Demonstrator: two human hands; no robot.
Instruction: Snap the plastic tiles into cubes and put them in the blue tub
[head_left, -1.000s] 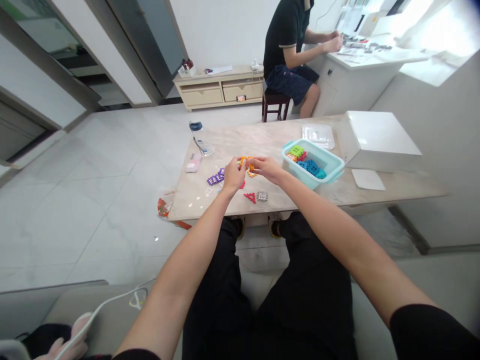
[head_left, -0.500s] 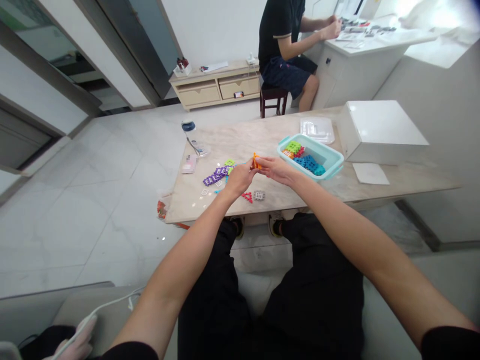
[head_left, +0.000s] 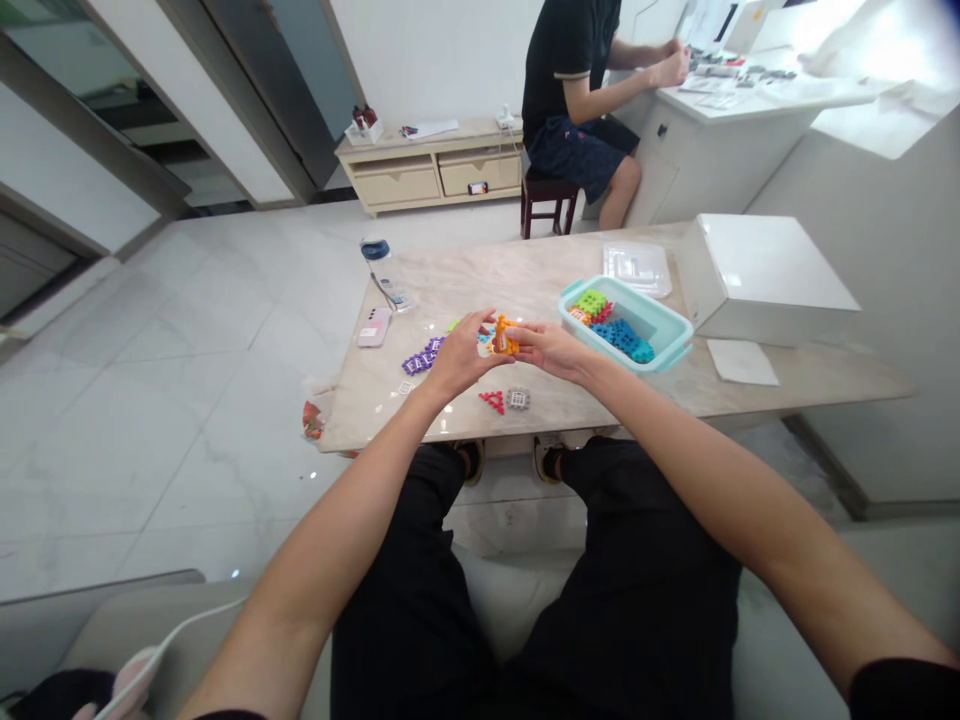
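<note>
Between my hands, above the table, is an orange piece [head_left: 504,337]. My right hand [head_left: 551,350] grips it from the right with fingers and thumb. My left hand [head_left: 463,358] curves around its left side, thumb and fingers spread apart. Purple pieces [head_left: 421,358] lie left of my left hand, and a bit of a green piece shows behind it. Nearer the table's front edge are a red triangular piece [head_left: 493,401] and a grey square piece [head_left: 518,398]. A light blue bin [head_left: 670,338] at the right holds green, red, orange and blue pieces.
A bottle [head_left: 384,272] and a pink phone [head_left: 374,328] are at the table's left. Behind the bin lies a clear lid [head_left: 637,269]; right of it are a white box [head_left: 776,270] and paper [head_left: 741,362]. Across the room, a person [head_left: 570,90] sits at another table.
My left hand has opened and shifted left of the orange piece, which now shows more fully. My right hand keeps its grip. The whole view has shifted slightly.
</note>
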